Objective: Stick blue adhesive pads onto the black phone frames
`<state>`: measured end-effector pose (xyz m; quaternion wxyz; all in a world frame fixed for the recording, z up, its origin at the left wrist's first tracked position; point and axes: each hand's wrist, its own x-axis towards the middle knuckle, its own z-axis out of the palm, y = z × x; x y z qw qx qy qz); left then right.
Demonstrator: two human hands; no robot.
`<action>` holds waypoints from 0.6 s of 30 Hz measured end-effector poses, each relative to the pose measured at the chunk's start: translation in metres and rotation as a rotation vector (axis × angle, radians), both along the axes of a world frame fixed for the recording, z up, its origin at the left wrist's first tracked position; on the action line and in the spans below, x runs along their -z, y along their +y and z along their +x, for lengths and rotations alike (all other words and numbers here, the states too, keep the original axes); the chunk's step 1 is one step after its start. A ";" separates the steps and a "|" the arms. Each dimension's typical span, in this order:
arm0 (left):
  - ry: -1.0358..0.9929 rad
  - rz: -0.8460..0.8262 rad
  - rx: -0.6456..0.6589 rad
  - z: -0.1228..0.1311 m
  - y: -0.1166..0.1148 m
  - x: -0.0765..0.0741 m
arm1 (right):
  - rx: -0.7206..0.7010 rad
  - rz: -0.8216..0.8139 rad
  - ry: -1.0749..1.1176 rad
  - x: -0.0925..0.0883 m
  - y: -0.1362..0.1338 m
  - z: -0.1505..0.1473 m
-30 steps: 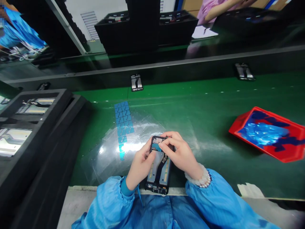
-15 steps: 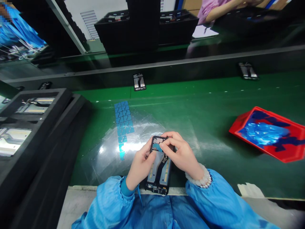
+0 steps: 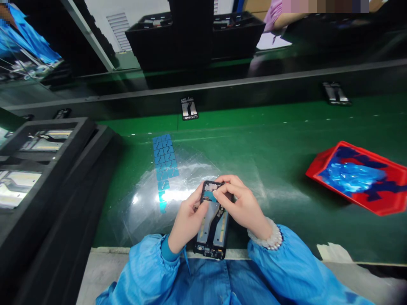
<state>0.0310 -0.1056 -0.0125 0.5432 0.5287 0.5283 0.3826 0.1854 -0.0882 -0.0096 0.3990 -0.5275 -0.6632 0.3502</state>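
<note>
An opened phone frame (image 3: 212, 228) is tilted near the table's front edge, its metal plates, dark flex cable and lower circuit parts facing up. My left hand (image 3: 190, 218) grips its left side, thumb on the face near the upper part. At its upper right, my right hand (image 3: 243, 201) is closed, with thumb and index fingertips pressed together at a small blue sticker (image 3: 210, 195) on the frame. Other fingers of that hand curl around the top edge. Beyond my left hand lies a clear sheet with rows of blue stickers (image 3: 164, 156).
To the right is a red bin (image 3: 381, 203) with crumpled blue film (image 3: 352, 176). Black foam trays (image 3: 73, 156) holding phone parts are stacked at left. Along the green belt (image 3: 241, 116) lie phone frames (image 3: 189, 109). Behind the rail stand black boxes (image 3: 190, 46); a person's pink sleeve shows beyond.
The phone frames on the far belt have shifted slightly to the right. My hands and the phone frame between them stay almost still.
</note>
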 end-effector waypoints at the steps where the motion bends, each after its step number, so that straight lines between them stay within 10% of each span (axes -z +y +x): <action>1: -0.001 0.003 -0.003 0.000 0.000 0.000 | 0.000 -0.001 0.000 0.000 0.000 0.000; 18: -0.043 -0.066 0.012 0.001 -0.001 -0.001 | 0.009 0.015 -0.011 0.000 -0.001 -0.001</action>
